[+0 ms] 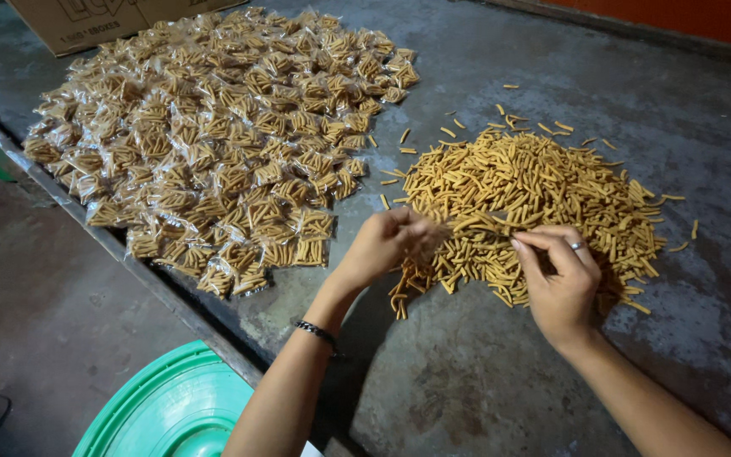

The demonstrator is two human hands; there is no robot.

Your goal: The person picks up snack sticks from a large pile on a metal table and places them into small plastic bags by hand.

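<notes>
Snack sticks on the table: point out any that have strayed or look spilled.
A few loose sticks lie scattered on the grey table just beyond the far edge of the main pile, and one sits apart at its right. The sealed packets lie heaped together at the left. Both hands work at the pile's near edge.

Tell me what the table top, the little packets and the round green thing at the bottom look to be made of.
Table top: looks like bare concrete or cement, grey, matt, blotchy and worn. Little packets: thin clear plastic film, glossy, glinting over the yellow-brown sticks inside. Round green thing: probably moulded plastic, smooth with a soft sheen and raised concentric rings.
</notes>
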